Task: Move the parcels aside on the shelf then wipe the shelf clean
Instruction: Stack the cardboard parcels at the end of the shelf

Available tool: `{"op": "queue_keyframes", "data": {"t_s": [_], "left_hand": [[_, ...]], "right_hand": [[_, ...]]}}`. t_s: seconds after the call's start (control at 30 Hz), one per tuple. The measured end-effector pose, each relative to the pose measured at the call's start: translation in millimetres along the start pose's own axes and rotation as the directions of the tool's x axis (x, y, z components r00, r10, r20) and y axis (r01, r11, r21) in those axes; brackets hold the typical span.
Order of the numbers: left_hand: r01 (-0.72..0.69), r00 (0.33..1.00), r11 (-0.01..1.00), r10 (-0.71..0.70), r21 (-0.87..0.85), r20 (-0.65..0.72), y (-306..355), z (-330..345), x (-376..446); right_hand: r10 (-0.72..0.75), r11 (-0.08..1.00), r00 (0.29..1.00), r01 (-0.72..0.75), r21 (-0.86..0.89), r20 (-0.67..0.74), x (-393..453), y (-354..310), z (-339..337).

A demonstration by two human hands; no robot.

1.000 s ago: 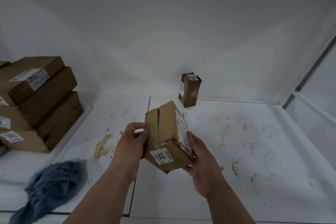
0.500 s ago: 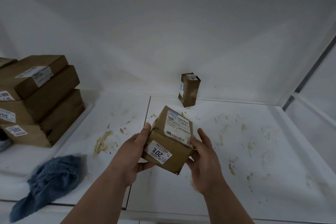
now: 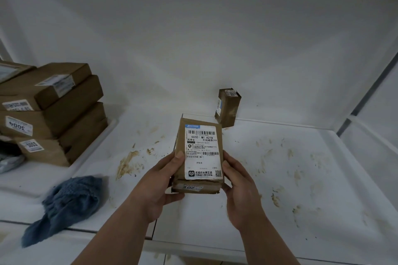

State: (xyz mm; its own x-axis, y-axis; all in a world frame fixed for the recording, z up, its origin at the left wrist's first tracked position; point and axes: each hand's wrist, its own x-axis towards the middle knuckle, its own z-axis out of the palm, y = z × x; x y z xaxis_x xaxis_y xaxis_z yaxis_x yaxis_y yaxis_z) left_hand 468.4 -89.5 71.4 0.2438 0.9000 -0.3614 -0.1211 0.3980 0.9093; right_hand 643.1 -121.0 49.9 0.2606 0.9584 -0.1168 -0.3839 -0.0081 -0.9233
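I am holding the brown parcel [image 3: 199, 157] above the stained white shelf [image 3: 290, 178], its long axis running away from me and its labelled face turned up, with my left hand [image 3: 159, 187] and right hand [image 3: 241, 189] each closing a grip on one long side. Half a second ago it was sitting skewed with a corner toward me; now it is lying square. It is showing a white barcoded shipping label, while a second parcel [image 3: 228, 107] is standing upright by the back wall, stacked parcels [image 3: 51, 112] and a blue cloth [image 3: 66, 202] lying left.
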Motion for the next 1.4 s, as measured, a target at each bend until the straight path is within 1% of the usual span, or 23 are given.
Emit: {"op": "queue_keyframes", "data": {"t_s": [0.13,0.27,0.47,0.63,0.73,0.8,0.87,1.0,1.13,1.2,1.4], "left_hand": [[-0.014,0.999,0.999,0.013,-0.034,-0.041,6,-10,-8],[0.037,0.995,0.999,-0.038,-0.01,-0.097,14,-34,-14],[0.119,0.983,0.993,-0.117,0.004,-0.14,29,-102,-24],[0.129,0.979,0.988,-0.141,-0.089,-0.145,30,-170,-41],[0.106,0.983,0.975,-0.133,-0.194,-0.13,30,-204,-53],[0.052,0.984,0.969,-0.091,-0.24,-0.153,31,-227,-61],[-0.029,0.982,0.972,-0.017,-0.235,-0.189,30,-251,-68],[-0.177,0.964,0.984,0.167,-0.035,-0.205,33,-288,-80],[-0.294,0.928,0.955,0.296,0.041,-0.228,35,-309,-87],[-0.333,0.913,0.942,0.33,0.03,-0.238,34,-319,-86],[-0.368,0.872,0.929,0.362,0.048,-0.329,36,-325,-81]], "right_hand": [[-0.011,0.999,0.997,0.014,-0.041,0.078,-1,2,18],[0.006,1.0,0.983,-0.009,0.012,0.182,-3,8,43],[0.036,0.999,0.983,-0.034,-0.014,0.178,-8,32,102],[0.067,0.997,0.977,-0.072,0.015,0.201,-16,60,164],[0.081,0.995,0.978,-0.09,0.038,0.193,-22,75,198],[0.079,0.997,0.978,-0.082,0.005,0.191,-28,85,218],[0.073,0.997,0.975,-0.063,-0.054,0.21,-34,96,236],[0.085,0.994,0.964,-0.064,-0.091,0.253,-45,114,263],[0.103,0.994,0.963,-0.092,-0.058,0.25,-53,132,281],[0.106,0.994,0.96,-0.094,-0.058,0.259,-57,134,287],[0.078,0.996,0.942,-0.059,-0.068,0.328,-55,132,300]]}}
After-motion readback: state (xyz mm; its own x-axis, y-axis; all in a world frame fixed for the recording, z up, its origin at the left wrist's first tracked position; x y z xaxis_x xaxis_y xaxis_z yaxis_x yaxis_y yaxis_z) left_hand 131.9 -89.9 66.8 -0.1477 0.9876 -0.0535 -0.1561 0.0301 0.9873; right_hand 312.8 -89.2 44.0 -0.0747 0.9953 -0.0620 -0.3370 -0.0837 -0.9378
